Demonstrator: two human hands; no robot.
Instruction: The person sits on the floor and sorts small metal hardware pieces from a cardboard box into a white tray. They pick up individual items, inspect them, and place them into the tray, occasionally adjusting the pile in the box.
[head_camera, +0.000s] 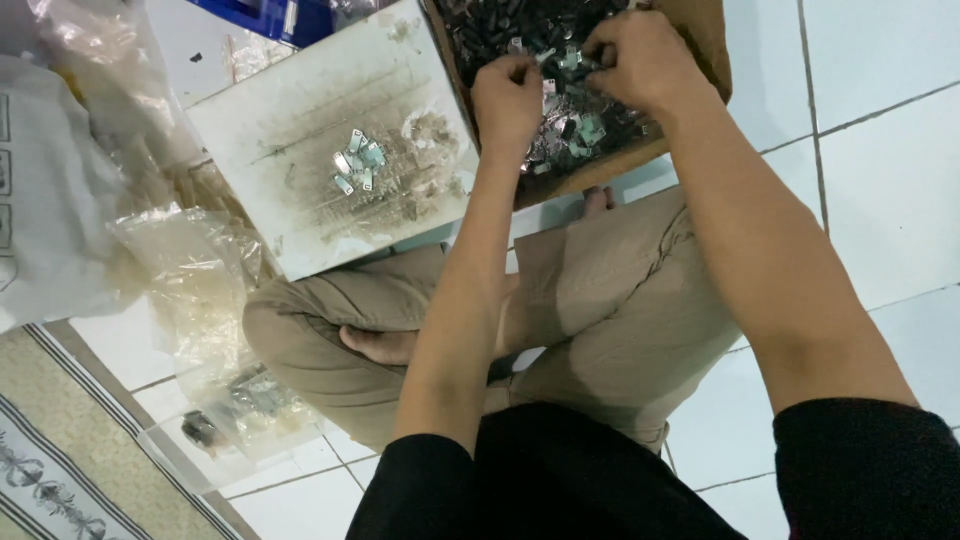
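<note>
— Black sleeves (560, 480) fill the near edge at six o'clock, then bent knees in tan trousers (600, 300). Why sit like that?

— Cross-legged on the white tiled floor (880, 180), I'd judge, so everything stays within arm's reach. Both forearms stretch toward twelve o'clock.

— And the biggest thing out there?

— A stained white board (300, 140) at eleven o'clock, lying flat just beside the box, likely as a sorting surface. A small heap (358, 165) of metal pieces sits near its middle, kept apart from the rest.

— The box?

— A brown cardboard box (700, 40) at twelve to one o'clock, open-topped, full of small metal parts (590, 125). It rests just past the knees, one corner near a bare toe.

— The hands?

— Both are over the box. The left hand (508, 100) is curled, fingertips pressed together as if pinching a small piece. The right hand (640, 62) is also curled, fingertips down among the parts; what they pinch I cannot tell.

— Anything at nine o'clock?

— Crumpled clear plastic bags (190, 270), one at seven o'clock with dark bits inside, and a patterned mat (60, 470) in the corner.
</note>
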